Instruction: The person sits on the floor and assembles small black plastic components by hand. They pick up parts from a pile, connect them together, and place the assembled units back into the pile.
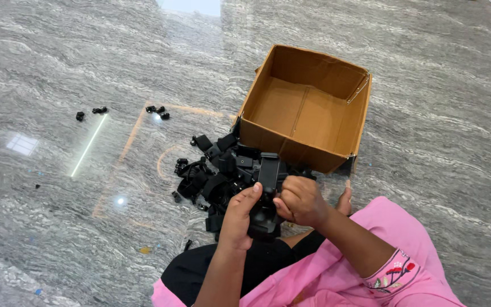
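The left hand [238,219] and the right hand [300,200] both hold 1 black plastic part [267,193] tight, up over the person's lap. Just behind it, a pile of black parts [214,170] lies on the grey floor [58,216]. An open cardboard box [308,108] sits beside the pile.

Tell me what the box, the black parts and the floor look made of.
Box: brown corrugated cardboard, matte, with creased flaps and raw edges. Black parts, including the one held in both hands: probably moulded plastic, dull with slight sheen. Floor: polished grey veined stone, likely marble or granite, with mirror-like light reflections.
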